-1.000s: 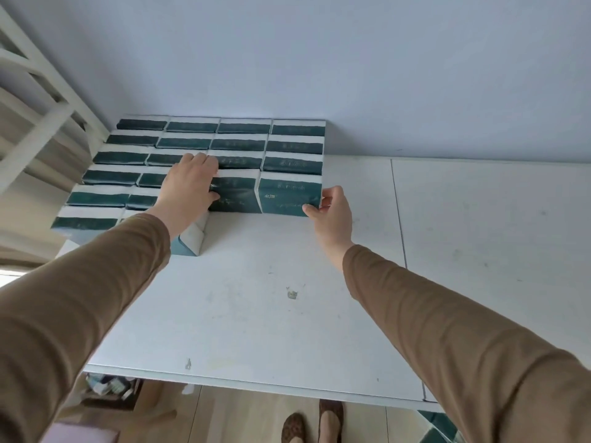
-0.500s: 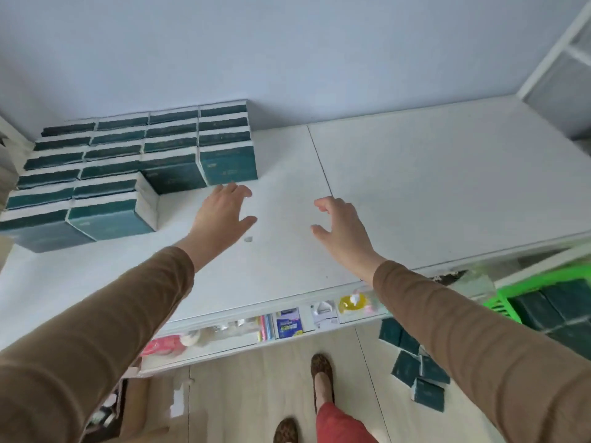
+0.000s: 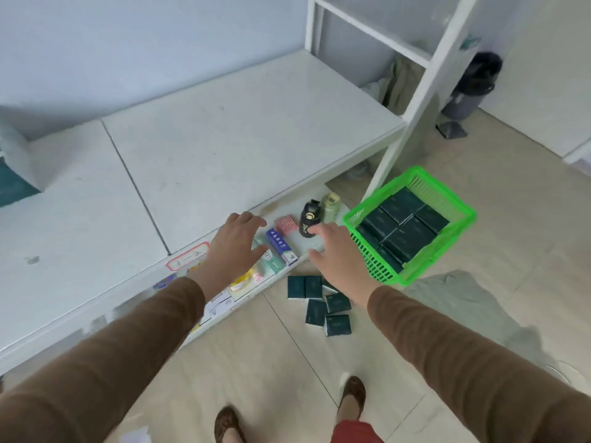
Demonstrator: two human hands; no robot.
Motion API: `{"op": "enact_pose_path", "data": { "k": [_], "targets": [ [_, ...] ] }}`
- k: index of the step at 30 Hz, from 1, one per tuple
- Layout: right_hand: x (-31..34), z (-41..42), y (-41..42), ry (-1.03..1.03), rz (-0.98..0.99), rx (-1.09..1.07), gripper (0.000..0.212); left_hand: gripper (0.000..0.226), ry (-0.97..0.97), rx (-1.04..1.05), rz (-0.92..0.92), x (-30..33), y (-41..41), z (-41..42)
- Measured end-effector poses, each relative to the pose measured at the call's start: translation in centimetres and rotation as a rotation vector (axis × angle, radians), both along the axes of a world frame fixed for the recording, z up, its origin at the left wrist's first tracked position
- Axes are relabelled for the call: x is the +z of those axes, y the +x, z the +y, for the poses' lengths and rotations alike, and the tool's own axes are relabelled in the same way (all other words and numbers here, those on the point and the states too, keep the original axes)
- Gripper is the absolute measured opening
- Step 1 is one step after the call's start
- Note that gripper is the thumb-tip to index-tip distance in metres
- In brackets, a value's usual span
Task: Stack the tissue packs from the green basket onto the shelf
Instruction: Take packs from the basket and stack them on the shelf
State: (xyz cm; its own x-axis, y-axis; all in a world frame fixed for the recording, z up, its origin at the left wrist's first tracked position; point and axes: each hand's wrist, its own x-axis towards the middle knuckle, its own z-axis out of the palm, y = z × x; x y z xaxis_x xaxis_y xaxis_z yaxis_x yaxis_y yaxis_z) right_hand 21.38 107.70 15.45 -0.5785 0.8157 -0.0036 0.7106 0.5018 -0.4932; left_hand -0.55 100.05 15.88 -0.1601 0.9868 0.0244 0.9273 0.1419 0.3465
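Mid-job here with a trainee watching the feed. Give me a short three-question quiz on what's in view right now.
1. True or false: the right hand is holding a tissue pack.
2. Where do the loose tissue packs lie? A) on the shelf top B) on the floor C) in the bin
3. Fill in: the green basket holds dark ____ packs.

Key: 1. False; both it and the left hand are empty, fingers spread. 2. B, on the floor beside the basket. 3. Tissue.

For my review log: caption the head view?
Both empty hands, left hand and right hand, reach toward dark-teal tissue packs in green plastic basket.
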Motion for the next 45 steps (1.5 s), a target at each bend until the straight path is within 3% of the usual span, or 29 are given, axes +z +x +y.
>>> {"op": "enact_pose_path", "data": {
  "k": [10, 22, 26, 32, 38, 41, 43, 45],
  "targets": [
    [-7.2, 12.2, 18.0, -0.211, -0.105, -0.210, 0.039, 0.046, -0.180, -0.143, -0.059, -7.6, 17.2, 14.0],
    [-17.8, 25.3, 23.8, -0.465, -0.197, -0.499, 0.056, 0.042, -0.362, -0.352, 0.003, -18.1, 22.3, 32.2],
    [-23.0, 29.8, 24.2, -0.473, -0.293, -0.492, 0.056, 0.036, -0.420, -0.427, 0.108, -22.8, 24.2, 38.1],
    [-30.9, 34.1, 25.3, -0.436, -0.468, -0.464, 0.042, 0.046, -0.436, -0.507, 0.352, -29.8, 26.3, 44.8],
    [-35.4, 34.4, 25.9, -0.358, -0.589, -0.319, 0.068, 0.053, -0.374, -0.554, 0.502, -34.6, 27.2, 47.6],
    [-36.1, 33.9, 26.1, -0.340, -0.626, -0.214, 0.080, 0.067, -0.374, -0.589, 0.570, -35.8, 26.9, 47.6],
    [-36.3, 33.9, 26.2, -0.381, -0.650, -0.177, 0.081, 0.074, -0.395, -0.597, 0.624, -36.0, 26.6, 47.5],
    [-36.0, 34.3, 26.2, -0.434, -0.675, -0.172, 0.073, 0.062, -0.396, -0.595, 0.659, -35.5, 26.6, 47.2]
  ]
}}
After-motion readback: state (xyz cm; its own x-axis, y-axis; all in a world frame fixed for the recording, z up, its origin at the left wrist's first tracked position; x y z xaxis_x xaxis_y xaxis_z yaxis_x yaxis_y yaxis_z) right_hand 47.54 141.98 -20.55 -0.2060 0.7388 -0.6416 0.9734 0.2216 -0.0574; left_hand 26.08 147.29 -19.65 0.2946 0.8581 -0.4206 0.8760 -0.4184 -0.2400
